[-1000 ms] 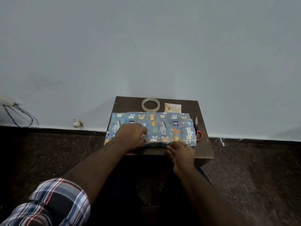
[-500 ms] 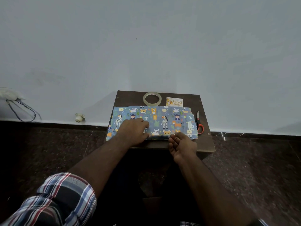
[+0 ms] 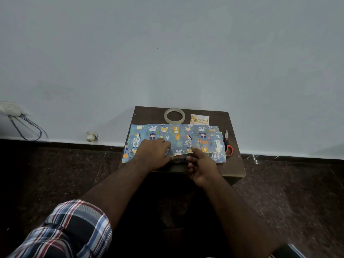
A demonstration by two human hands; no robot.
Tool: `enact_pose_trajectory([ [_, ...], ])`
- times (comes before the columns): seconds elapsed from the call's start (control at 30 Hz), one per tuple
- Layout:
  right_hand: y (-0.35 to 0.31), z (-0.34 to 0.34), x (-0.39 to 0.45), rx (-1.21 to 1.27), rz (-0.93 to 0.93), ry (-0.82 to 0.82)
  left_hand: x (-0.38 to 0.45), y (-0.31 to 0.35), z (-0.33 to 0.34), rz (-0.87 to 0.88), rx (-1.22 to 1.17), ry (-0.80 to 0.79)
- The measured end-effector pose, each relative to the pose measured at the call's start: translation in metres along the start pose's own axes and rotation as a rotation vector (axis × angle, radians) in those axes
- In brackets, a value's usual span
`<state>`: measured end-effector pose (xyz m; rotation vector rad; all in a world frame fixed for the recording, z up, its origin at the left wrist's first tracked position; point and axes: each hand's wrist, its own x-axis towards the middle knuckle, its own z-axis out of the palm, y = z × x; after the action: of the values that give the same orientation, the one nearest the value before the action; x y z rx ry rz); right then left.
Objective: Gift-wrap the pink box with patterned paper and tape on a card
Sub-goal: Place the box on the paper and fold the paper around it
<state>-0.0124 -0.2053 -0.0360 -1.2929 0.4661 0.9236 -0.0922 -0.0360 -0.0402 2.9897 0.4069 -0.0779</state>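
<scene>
Small dark table (image 3: 234, 164) pushed against a pale wall (image 3: 167, 53), so nothing slides off the far edge. Nearly all of its top covered by the paper (image 3: 178, 135), animal print up, spread wide, probably so enough overhang remains at both ends for folding.

Box not visible anywhere; pink nowhere showing. Presumably under the paper, beneath the left hand, since the sheet rides slightly raised there, but not certain.

Left hand (image 3: 153, 154) pressed palm-down on the paper near the front edge, fingers (image 3: 163, 143) curled and flat against the sheet, gripping nothing: a clamp, apparently to keep the fold from springing back. Right hand (image 3: 202, 164) just beside it at the front edge, loosely half-open, index finger (image 3: 195, 150) stretched onto the lifted paper edge, thumb below; whether the edge is pinched between them cannot be told. Likely running or tightening the seam.

Tape (image 3: 174, 115) lying flat at the back, touching the paper's far edge, within easy reach for sealing that seam. Card (image 3: 199, 119) just right of it, partly tucked behind the sheet, parked until last. Scissors (image 3: 227, 144) along the paper's right edge, handles toward the person, out of the fold's way.
</scene>
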Motion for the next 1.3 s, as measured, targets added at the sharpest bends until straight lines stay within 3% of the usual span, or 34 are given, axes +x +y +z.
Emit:
enact_pose_trajectory([
  [0.2, -0.02, 0.018, 0.002, -0.063, -0.069, -0.049, 0.001, 0.004, 0.001, 0.032, 0.066, 0.075],
  [0.27, -0.02, 0.02, -0.002, -0.086, -0.19, -0.082, 0.003, 0.002, -0.002, 0.029, 0.057, 0.086],
  [0.33, -0.012, 0.017, -0.002, -0.457, -0.501, -0.057, 0.004, 0.0, -0.006, 0.011, 0.02, 0.072],
  [0.4, 0.003, 0.008, 0.003, -1.133, -0.854, -0.053, 0.005, 0.001, -0.01, 0.01, 0.004, 0.055],
  [0.47, 0.018, 0.004, 0.015, -1.578, -0.941, -0.114, 0.006, 0.004, -0.013, 0.025, 0.042, 0.077],
  [0.53, 0.026, 0.002, 0.023, -1.751, -0.927, -0.125, 0.006, 0.007, -0.015, 0.045, 0.082, 0.118],
  [0.83, 0.019, 0.008, 0.026, -1.883, -0.896, -0.162, 0.001, 0.014, -0.001, 0.188, 0.177, 0.114],
  [1.07, 0.019, 0.007, 0.026, -1.873, -0.897, -0.185, -0.007, 0.013, 0.014, 0.146, 0.074, 0.163],
  [1.3, 0.014, 0.001, 0.025, -1.789, -0.9, -0.214, -0.007, 0.016, 0.02, 0.079, 0.043, 0.105],
])
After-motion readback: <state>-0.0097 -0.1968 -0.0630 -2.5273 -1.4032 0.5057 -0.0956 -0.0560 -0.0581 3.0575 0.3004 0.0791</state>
